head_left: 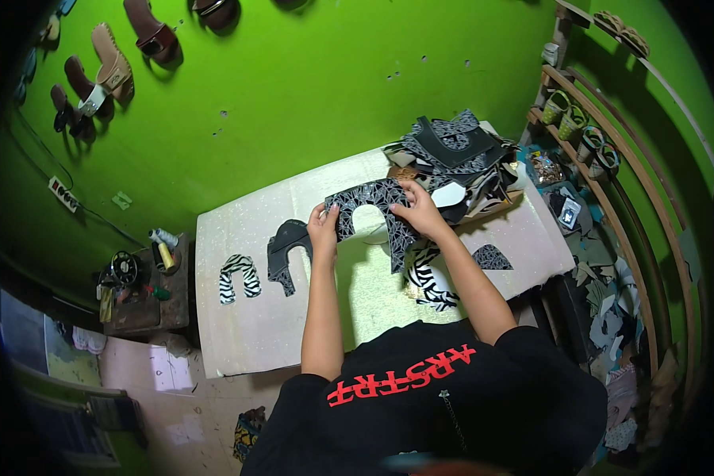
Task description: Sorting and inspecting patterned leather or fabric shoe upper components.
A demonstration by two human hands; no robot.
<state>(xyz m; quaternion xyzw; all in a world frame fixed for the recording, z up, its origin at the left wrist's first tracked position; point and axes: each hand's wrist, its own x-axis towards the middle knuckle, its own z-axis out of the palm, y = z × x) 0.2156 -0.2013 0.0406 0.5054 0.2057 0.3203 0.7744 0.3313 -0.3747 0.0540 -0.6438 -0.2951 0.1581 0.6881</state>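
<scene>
Between my two hands I hold an arch-shaped shoe-upper piece (365, 193) in black with a grey cracked-line pattern, raised above the table. The fingers and thumb of my left hand (323, 224) pinch its left leg. My right hand (419, 211) grips its upper right side, and the right leg hangs below. To the left on the table lie a dark arch-shaped piece (284, 242) and a zebra-print arch piece (238, 274). Under my right forearm are zebra-print pieces (431, 287), partly covered, and a small half-round patterned piece (492, 257).
A heap of cut pieces (460, 147) sits at the table's (238, 341) back right. A sewing machine (124, 268) and thread spools (165, 252) stand at left. Sandals (113, 63) hang on the green wall. A wooden rack (611, 182) and piled scraps (599, 274) are at right.
</scene>
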